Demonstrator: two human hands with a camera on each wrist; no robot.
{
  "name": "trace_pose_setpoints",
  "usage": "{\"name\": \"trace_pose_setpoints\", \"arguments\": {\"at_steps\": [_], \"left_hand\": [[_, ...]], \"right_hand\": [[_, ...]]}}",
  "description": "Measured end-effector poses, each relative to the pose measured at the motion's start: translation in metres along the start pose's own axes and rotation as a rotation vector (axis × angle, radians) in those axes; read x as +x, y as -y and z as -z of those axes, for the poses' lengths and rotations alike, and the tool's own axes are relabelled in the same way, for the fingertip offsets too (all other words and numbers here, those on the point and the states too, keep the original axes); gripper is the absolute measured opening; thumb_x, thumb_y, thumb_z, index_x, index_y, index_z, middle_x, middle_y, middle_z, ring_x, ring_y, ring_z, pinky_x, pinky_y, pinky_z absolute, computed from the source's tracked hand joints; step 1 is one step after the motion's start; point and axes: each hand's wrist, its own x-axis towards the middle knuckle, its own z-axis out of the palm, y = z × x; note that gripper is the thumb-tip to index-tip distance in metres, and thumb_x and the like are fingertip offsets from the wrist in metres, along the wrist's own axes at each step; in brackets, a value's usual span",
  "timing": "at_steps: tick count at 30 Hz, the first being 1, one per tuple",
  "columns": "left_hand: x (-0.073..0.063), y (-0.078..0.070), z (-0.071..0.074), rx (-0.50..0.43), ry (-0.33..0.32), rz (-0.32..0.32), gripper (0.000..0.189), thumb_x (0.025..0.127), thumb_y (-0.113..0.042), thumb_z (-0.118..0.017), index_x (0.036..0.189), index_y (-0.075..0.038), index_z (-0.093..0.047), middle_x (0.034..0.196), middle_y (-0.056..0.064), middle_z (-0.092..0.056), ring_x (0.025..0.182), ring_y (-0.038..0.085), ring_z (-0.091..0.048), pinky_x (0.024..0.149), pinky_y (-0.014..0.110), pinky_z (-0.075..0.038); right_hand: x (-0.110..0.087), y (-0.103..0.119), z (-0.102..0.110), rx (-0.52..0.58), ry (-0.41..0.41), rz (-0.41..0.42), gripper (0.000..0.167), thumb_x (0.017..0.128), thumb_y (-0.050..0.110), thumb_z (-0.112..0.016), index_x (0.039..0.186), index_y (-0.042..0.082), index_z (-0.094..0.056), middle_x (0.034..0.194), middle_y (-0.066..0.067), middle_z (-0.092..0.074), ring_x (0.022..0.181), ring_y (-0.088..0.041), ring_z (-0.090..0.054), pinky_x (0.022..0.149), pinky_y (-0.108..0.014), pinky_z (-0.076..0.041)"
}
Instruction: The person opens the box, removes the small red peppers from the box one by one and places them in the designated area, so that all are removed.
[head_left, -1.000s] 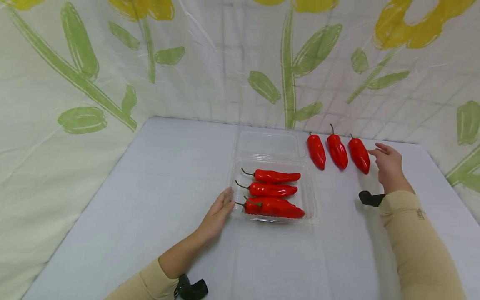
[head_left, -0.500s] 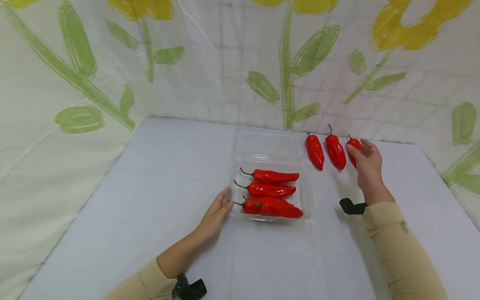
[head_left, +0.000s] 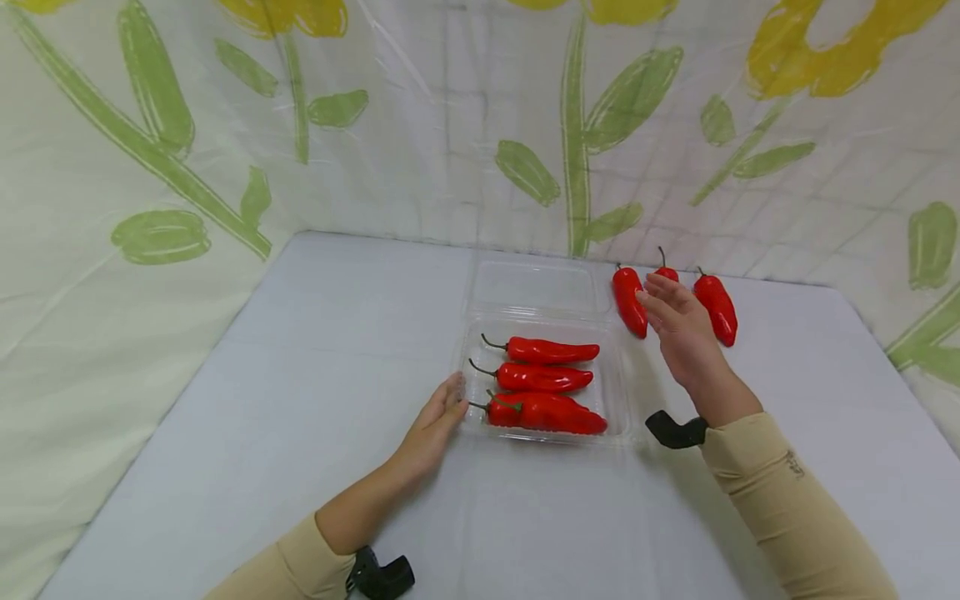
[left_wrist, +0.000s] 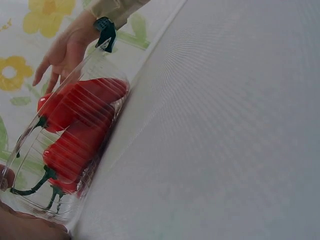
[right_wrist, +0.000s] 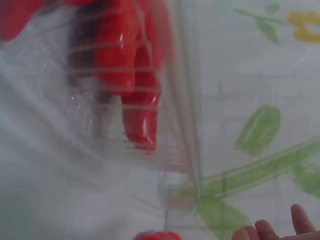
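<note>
My left hand (head_left: 431, 429) grips the left edge of a clear plastic clamshell box (head_left: 624, 392); in the left wrist view the thumb (left_wrist: 7, 176) lies on the rim and the fingers (left_wrist: 35, 227) below it. Several red peppers lie in the box, among them a back pepper (head_left: 551, 352) and a front pepper (head_left: 562, 414). My right hand (head_left: 686, 337), fingers extended and holding nothing, hovers over the row of three loose peppers. It hides most of the middle pepper (head_left: 666, 272), between the left pepper (head_left: 628, 300) and the right pepper (head_left: 717, 310). Whether it touches any, I cannot tell.
The box's clear lid (head_left: 540, 286) lies folded back toward the table's far edge. A white cloth (head_left: 225, 392) covers the table. Behind it hangs a curtain (head_left: 420, 150) with a flower print. Black wrist cameras sit at both cuffs.
My right hand has moved left along the loose peppers, from beside the right one to over the middle one. The left hand, the box and the peppers have stayed put.
</note>
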Motion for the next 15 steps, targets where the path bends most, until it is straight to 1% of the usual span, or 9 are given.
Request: {"name": "trace_pose_setpoints", "arguments": {"at_steps": [4, 7, 9, 12, 15], "left_hand": [[0.0, 0.0, -0.001, 0.007, -0.001, 0.002, 0.054, 0.099, -0.011, -0.036, 0.146, 0.004, -0.016, 0.155, 0.02, -0.015, 0.144, 0.033, -0.012, 0.116, 0.049, -0.014], [0.0, 0.0, 0.0, 0.006, -0.002, -0.002, 0.054, 0.099, -0.012, -0.037, 0.146, 0.004, -0.016, 0.154, 0.02, -0.016, 0.144, 0.033, -0.012, 0.116, 0.049, -0.014], [0.0, 0.0, 0.0, 0.008, -0.007, -0.005, 0.054, 0.099, -0.012, -0.037, 0.146, 0.003, -0.017, 0.154, 0.02, -0.017, 0.144, 0.033, -0.013, 0.116, 0.049, -0.015], [0.0, 0.001, 0.0, 0.013, -0.01, -0.003, 0.054, 0.099, -0.012, -0.037, 0.146, 0.003, -0.017, 0.154, 0.019, -0.017, 0.143, 0.033, -0.014, 0.116, 0.049, -0.015], [0.0, 0.001, 0.0, 0.013, -0.002, -0.001, 0.054, 0.099, -0.013, -0.037, 0.146, 0.003, -0.016, 0.155, 0.019, -0.016, 0.144, 0.033, -0.013, 0.116, 0.049, -0.015]], "right_hand": [[-0.007, 0.002, -0.008, -0.055, 0.079, 0.008, 0.062, 0.091, 0.03, -0.059, 0.144, 0.017, -0.03, 0.129, 0.011, -0.04, 0.132, -0.014, -0.025, 0.118, -0.045, -0.015], [-0.012, 0.003, -0.015, -0.071, 0.132, 0.015, 0.059, 0.092, 0.028, -0.057, 0.143, 0.014, -0.031, 0.128, 0.011, -0.041, 0.132, -0.015, -0.027, 0.118, -0.045, -0.015], [-0.016, 0.003, -0.021, -0.087, 0.169, 0.017, 0.058, 0.093, 0.027, -0.056, 0.143, 0.013, -0.031, 0.133, 0.007, -0.04, 0.133, -0.016, -0.028, 0.118, -0.045, -0.015], [-0.023, 0.002, -0.028, -0.123, 0.231, 0.014, 0.057, 0.094, 0.026, -0.053, 0.145, 0.015, -0.03, 0.143, 0.0, -0.035, 0.135, -0.02, -0.026, 0.118, -0.045, -0.015], [-0.029, 0.0, -0.033, -0.156, 0.286, 0.012, 0.055, 0.095, 0.025, -0.051, 0.146, 0.017, -0.03, 0.148, -0.005, -0.031, 0.138, -0.024, -0.024, 0.117, -0.048, -0.017]]}}
